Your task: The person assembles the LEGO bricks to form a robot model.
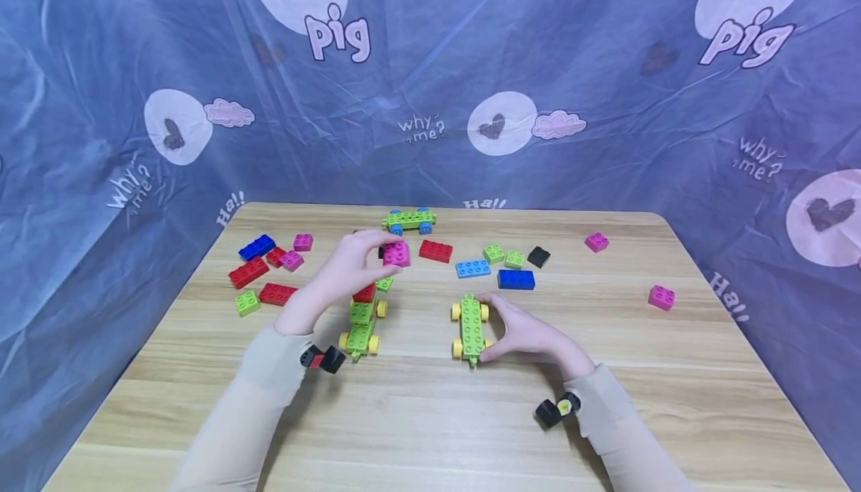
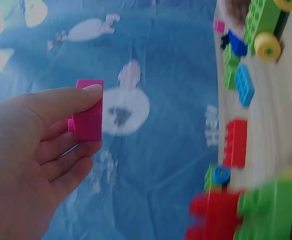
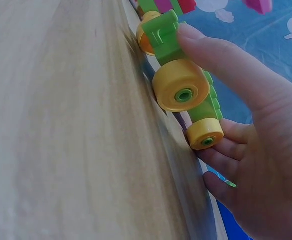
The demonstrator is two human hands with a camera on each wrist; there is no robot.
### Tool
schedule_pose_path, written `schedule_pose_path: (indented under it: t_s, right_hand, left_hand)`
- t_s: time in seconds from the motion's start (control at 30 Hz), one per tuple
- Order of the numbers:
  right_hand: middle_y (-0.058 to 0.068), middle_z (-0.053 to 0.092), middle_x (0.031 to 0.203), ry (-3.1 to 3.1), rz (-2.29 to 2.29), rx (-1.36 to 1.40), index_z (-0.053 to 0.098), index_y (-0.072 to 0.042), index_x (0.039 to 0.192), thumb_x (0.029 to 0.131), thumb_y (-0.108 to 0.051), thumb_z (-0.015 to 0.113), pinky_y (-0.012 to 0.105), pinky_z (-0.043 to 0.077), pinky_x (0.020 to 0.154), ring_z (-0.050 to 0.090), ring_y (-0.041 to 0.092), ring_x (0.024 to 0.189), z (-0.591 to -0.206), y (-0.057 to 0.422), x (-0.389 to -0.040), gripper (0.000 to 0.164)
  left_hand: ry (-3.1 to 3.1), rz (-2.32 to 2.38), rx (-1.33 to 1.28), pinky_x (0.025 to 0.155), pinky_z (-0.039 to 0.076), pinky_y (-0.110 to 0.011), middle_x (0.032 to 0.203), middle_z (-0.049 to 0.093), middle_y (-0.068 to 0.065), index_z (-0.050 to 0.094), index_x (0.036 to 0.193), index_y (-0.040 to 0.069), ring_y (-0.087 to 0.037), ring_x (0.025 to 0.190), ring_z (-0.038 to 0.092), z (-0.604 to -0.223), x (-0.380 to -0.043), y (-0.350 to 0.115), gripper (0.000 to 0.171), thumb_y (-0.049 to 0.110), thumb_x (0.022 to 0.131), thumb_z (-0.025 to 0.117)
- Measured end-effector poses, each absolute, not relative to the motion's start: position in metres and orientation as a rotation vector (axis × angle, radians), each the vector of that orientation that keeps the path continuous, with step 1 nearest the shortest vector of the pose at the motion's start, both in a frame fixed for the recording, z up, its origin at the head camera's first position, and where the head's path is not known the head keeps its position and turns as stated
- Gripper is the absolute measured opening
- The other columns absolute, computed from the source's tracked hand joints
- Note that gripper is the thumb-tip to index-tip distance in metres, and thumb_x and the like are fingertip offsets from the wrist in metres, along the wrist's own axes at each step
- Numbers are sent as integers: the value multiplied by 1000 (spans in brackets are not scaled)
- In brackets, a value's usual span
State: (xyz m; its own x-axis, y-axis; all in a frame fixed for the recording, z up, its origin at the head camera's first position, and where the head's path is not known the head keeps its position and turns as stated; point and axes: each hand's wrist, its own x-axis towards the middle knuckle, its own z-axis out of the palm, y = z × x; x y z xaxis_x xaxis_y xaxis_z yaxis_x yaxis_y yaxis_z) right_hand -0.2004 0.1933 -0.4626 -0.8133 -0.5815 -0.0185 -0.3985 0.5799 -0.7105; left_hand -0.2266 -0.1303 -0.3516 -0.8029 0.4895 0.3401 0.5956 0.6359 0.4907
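My left hand (image 1: 346, 262) pinches a pink building brick (image 1: 396, 254) between thumb and fingers. In the left wrist view the pink brick (image 2: 89, 110) is held up off the table, seen from the side. My right hand (image 1: 528, 330) grips a green toy car base (image 1: 472, 329) with yellow wheels by its two ends; the thumb lies on the near end, as the right wrist view shows. Below my left hand stands another green car base (image 1: 359, 341) with yellow wheels, bearing a green brick (image 1: 361, 312) and a red brick (image 1: 365, 294). My left hand partly hides its far end.
A green car base (image 1: 409, 219) with blue wheels stands at the back. Red, blue, pink and green bricks lie at the left, among them a red brick (image 1: 249, 273). A dark blue brick (image 1: 516, 280) and a light blue brick (image 1: 473, 268) lie beyond my right hand.
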Motion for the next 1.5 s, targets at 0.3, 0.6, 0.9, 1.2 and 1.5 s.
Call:
schedule_pose_path:
  t_s: [0.3, 0.6, 0.9, 1.2, 1.5]
  right_hand:
    - [24, 39, 145, 2550, -1066, -790, 34, 4, 141, 62, -38, 88, 56, 26, 113, 35, 41, 136, -459, 193, -199, 104]
    - [23, 42, 143, 2552, -1069, -812, 36, 4, 139, 62, -38, 88, 57, 28, 111, 38, 41, 134, -458, 193, -198, 102]
    - [21, 41, 145, 2538, -1093, -781, 36, 0, 140, 62, -40, 87, 57, 26, 112, 35, 40, 137, -459, 192, -198, 102]
    - [18, 41, 146, 2526, -1116, -781, 37, -3, 141, 62, -41, 88, 58, 25, 113, 34, 38, 138, -461, 193, -199, 101]
    - [19, 40, 147, 2540, -1096, -791, 36, -2, 142, 61, -43, 87, 58, 26, 112, 35, 39, 138, -463, 193, -200, 104]
  left_hand:
    - [-2695, -930, -1025, 93, 51, -37, 112, 69, -7, 66, 120, 6, -21, 105, 63, -366, -223, -82, 43, 20, 81, 78]
    - [-2847, -1114, -981, 101, 46, -38, 125, 64, -3, 63, 126, 12, -20, 118, 57, -385, -218, -52, 44, 24, 85, 74]
    - [-2907, -1114, -1005, 103, 45, -37, 127, 63, -4, 62, 127, 10, -20, 119, 57, -404, -221, -34, 47, 24, 84, 75]
    - [-2933, -1163, -986, 99, 47, -35, 121, 66, -4, 62, 126, 7, -20, 113, 59, -423, -224, -25, 51, 22, 80, 78]
    - [-2966, -1158, -951, 97, 47, -31, 120, 66, -2, 64, 123, 11, -17, 111, 61, -431, -223, -22, 47, 20, 79, 79]
